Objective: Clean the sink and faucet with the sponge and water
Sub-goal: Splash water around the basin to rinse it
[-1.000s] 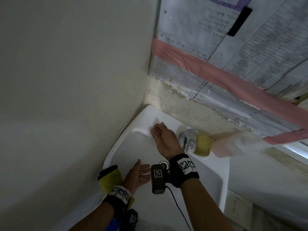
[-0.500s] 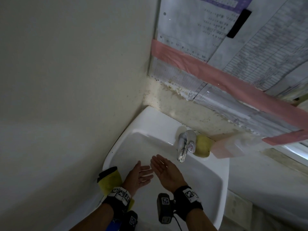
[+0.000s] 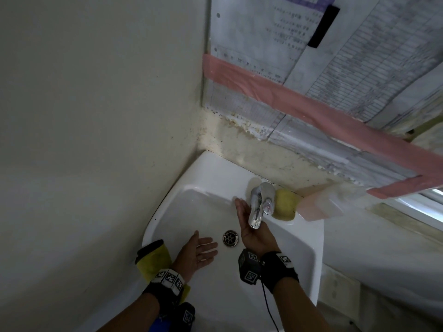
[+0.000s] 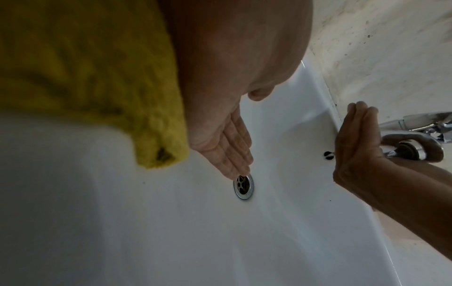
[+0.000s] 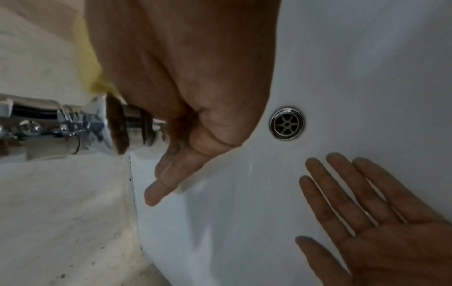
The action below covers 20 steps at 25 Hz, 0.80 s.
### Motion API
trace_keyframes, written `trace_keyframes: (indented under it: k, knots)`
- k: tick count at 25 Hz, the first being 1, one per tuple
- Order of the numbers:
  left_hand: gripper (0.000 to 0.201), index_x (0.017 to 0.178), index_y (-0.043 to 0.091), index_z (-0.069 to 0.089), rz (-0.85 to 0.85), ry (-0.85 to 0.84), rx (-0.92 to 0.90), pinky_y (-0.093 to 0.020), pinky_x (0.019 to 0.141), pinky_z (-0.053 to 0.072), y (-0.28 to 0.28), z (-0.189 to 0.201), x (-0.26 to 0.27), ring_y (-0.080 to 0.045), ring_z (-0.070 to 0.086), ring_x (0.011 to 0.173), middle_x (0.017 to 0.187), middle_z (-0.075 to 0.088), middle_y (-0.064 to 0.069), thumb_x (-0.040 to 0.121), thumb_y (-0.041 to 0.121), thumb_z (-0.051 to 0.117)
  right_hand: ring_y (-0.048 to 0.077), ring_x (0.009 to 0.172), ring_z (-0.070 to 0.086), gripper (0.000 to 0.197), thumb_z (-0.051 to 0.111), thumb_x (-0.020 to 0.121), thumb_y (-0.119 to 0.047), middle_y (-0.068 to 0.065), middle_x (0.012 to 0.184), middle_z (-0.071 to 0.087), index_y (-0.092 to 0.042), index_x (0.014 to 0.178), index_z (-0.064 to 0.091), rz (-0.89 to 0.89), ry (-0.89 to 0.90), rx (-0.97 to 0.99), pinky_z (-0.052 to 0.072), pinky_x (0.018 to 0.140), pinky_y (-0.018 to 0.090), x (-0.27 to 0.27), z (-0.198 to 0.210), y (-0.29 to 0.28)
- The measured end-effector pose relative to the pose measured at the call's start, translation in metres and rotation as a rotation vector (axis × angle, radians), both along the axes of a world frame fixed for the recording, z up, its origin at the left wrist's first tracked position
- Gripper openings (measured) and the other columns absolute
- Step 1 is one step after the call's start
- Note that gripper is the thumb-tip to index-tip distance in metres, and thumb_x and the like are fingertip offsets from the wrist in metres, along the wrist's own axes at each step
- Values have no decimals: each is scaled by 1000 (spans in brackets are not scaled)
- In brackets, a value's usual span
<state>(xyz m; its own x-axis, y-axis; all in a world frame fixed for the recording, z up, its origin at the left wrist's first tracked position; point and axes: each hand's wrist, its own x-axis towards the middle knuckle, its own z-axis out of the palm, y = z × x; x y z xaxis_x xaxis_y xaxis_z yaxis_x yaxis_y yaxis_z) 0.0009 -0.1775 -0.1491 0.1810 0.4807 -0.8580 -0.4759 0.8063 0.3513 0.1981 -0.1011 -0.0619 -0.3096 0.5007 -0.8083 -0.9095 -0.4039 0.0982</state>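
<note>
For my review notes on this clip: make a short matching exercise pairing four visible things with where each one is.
Things:
1. right hand
2. left hand
3. yellow sponge
4. drain

Places:
A. on the sink's rear ledge, behind the faucet
B. in the bottom of the basin, between the two hands
C. palm up under the spout
D. open over the basin, left of the drain

Pairs: 1-C, 2-D, 3-A, 4-B
</note>
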Motion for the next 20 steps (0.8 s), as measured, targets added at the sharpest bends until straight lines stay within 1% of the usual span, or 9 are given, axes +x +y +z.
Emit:
trace_keyframes:
  k: [3,5,8,11,12,14,16,18,20]
  knots:
    - [62,128,4,63,-4,-1,-5,-44,96,54,0,2,1,-34,69,112,119,74,-13,104,56,41,41,134,51,48,44,103,-15,27,149,48,6,146,47,-33,98,20,52,103,47,-6,-5,-4]
    - [62,129,3,62,-1,-3,-3,-45,97,54,0,3,1,-34,69,113,119,74,-14,105,56,40,44,128,57,47,46,103,-12,27,149,49,5,146,47,-47,102,33,56,96,49,-11,-6,-7]
    - [62,129,3,62,-6,-8,-6,-44,97,54,1,5,1,-35,68,115,121,73,-15,105,55,40,45,126,59,46,50,103,-6,28,149,48,7,147,45,-54,54,45,56,97,46,-19,-4,-10]
    - [62,129,3,62,-2,-5,-10,-44,95,54,1,6,2,-35,68,115,121,73,-15,104,56,41,39,132,55,52,53,100,-3,27,148,50,4,149,42,-62,18,42,50,107,36,-25,-3,-14]
    - [62,128,2,62,4,-5,-12,-44,96,54,2,6,1,-35,67,115,121,73,-16,104,56,41,39,130,56,54,56,98,1,27,147,51,3,150,42,-51,7,51,50,107,36,-29,-2,-15]
    - [62,128,2,63,13,-10,-16,-44,97,54,2,6,2,-36,67,115,120,73,-16,104,55,42,42,121,63,56,60,94,5,28,144,53,4,147,45,33,-21,108,57,96,41,-42,8,-16]
    - [62,127,2,63,12,0,-15,-43,93,55,2,7,2,-35,68,113,118,74,-16,104,56,43,39,117,66,42,46,104,-8,29,142,54,9,143,47,135,-104,189,58,93,40,-62,27,-7]
    - [62,126,4,65,5,14,-9,-39,86,56,1,7,1,-33,68,113,118,74,-14,104,56,42,34,120,65,43,36,110,-18,27,140,57,10,139,48,216,-214,273,53,103,39,-78,43,14]
    - [61,125,5,66,1,40,1,-37,84,55,0,10,2,-32,67,114,119,74,-14,103,57,43,26,113,66,40,39,111,-26,16,127,67,4,131,57,431,-523,414,51,105,35,-89,60,38]
